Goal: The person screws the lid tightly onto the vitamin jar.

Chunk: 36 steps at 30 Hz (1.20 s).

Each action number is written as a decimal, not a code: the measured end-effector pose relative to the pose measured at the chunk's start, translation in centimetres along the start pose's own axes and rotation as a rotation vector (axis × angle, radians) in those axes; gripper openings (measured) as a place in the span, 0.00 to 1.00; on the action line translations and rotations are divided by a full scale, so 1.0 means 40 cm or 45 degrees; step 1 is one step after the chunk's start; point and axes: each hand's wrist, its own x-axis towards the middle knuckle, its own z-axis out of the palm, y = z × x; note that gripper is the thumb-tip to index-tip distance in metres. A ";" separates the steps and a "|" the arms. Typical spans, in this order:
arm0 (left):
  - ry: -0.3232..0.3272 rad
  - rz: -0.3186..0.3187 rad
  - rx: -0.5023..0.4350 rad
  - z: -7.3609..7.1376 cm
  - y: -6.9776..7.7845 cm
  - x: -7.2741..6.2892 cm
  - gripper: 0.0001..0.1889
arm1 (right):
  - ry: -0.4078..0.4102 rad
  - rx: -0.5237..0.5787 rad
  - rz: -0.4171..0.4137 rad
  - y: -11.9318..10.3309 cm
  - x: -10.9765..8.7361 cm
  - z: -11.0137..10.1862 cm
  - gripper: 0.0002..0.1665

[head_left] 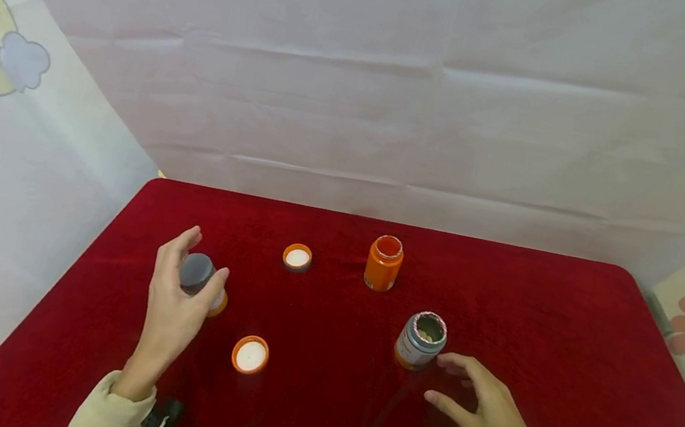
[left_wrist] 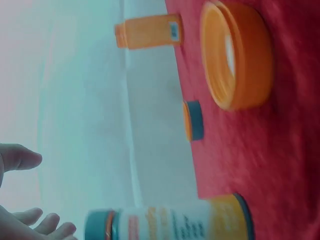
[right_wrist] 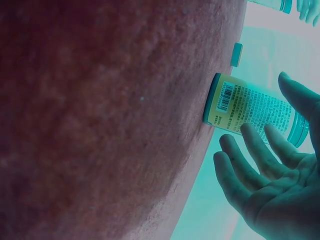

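Observation:
At the left of the table stands a capped bottle (head_left: pixel 197 271) with a grey lid and a white and orange label. My left hand (head_left: pixel 176 306) is spread around its top; the left wrist view has the thumb (left_wrist: pixel 20 157) apart from the lid, with the fingertips near it. To the right stands a grey open jar (head_left: pixel 419 343) with pale pieces inside. Beside it my right hand (head_left: pixel 488 419) has its fingers extended, fingertips close to the jar's right side. In the right wrist view the fingers overlap the jar's printed label (right_wrist: pixel 250 102).
An orange open bottle (head_left: pixel 383 266) stands upright farther back. Two loose lids lie inside-up: an orange-rimmed lid (head_left: pixel 251 355) nearer me and a smaller-looking grey-sided lid (head_left: pixel 297 258) behind. The red-covered table (head_left: pixel 295 417) meets a white sheet (head_left: pixel 362 96) at the back.

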 end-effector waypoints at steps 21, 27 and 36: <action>-0.332 0.124 -0.080 0.095 -0.012 0.053 0.34 | -0.009 0.031 0.046 0.010 0.043 -0.001 0.39; -0.420 0.083 -0.054 0.113 -0.023 0.075 0.35 | -0.059 0.042 0.085 0.012 0.063 0.003 0.41; -0.488 0.057 0.006 0.134 -0.042 0.103 0.37 | -0.060 0.082 0.060 0.010 0.083 0.014 0.41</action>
